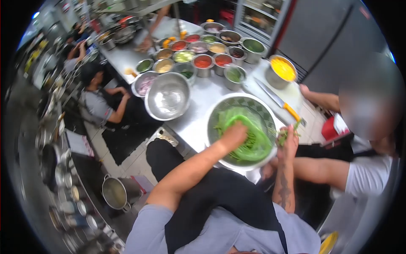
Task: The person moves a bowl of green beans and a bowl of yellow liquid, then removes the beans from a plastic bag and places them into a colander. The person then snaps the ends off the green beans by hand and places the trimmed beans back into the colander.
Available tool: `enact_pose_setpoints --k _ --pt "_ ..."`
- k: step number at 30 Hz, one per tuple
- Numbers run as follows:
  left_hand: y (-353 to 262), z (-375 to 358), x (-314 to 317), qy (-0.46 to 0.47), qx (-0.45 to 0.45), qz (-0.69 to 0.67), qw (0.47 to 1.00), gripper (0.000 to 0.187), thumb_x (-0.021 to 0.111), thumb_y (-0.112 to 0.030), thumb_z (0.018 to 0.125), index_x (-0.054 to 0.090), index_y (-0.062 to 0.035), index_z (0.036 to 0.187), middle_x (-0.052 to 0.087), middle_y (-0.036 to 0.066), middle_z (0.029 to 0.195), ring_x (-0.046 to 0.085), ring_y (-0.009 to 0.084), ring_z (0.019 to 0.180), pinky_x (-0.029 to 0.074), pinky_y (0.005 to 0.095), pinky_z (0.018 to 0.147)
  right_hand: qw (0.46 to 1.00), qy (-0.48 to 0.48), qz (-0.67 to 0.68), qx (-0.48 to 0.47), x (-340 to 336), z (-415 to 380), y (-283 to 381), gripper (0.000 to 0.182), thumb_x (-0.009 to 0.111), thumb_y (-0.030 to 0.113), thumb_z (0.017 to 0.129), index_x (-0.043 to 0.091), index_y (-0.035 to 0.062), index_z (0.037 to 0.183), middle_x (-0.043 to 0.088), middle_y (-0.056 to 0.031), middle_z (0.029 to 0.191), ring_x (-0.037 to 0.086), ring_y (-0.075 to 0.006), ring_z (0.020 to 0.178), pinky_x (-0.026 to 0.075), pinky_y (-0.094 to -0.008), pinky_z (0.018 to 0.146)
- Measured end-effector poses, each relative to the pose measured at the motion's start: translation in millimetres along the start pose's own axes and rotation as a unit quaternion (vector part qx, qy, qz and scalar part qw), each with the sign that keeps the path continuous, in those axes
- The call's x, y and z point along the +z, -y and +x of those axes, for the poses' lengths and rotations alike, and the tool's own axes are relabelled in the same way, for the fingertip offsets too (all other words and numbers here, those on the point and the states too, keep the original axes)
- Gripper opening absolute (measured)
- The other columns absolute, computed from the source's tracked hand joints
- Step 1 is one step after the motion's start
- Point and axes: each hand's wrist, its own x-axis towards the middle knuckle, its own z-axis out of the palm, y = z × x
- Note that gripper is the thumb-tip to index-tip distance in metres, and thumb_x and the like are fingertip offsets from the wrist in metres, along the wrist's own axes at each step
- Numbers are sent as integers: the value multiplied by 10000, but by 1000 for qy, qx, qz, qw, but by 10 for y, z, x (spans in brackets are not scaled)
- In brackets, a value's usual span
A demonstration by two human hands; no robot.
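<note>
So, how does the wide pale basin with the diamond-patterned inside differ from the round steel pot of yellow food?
The wide pale basin with the diamond-patterned inside is broader than the round steel pot. The basin holds a green plastic bag, while the pot holds bright yellow food. The left hand is in the basin; no hand is in the pot. Both are round and open-topped.

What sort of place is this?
Probably a commercial kitchen: metal containers of chopped ingredients crowd a steel table, a yellow-handled knife lies on a cutting board, and a large metal pot stands nearby.
</note>
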Motion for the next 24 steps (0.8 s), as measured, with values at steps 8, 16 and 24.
enact_pose_setpoints --k 8,16,24 --pt "98 -73 209 -29 92 43 994 83 613 -85 777 628 -35 842 589 165 880 637 355 791 513 461 702 987 137 -58 57 65 -90 -180 139 559 213 984 528 82 951 513 -4 703 444 -73 540 347 -213 468" --pt "-60 -95 54 -55 51 -51 996 103 588 -104 811 643 -26 851 617 191 909 624 393 822 502 482 726 952 167 -256 20 222 -203 -228 48 597 64 926 589 41 967 528 14 756 483 -66 674 385 -207 607" --pt "-368 -26 -480 -81 90 -144 982 106 627 -107 842 621 -13 891 608 177 862 600 386 846 472 463 749 834 267 -428 -223 135 -36 -641 216 632 25 865 650 20 1080 680 -122 935 650 -182 845 500 -311 768"
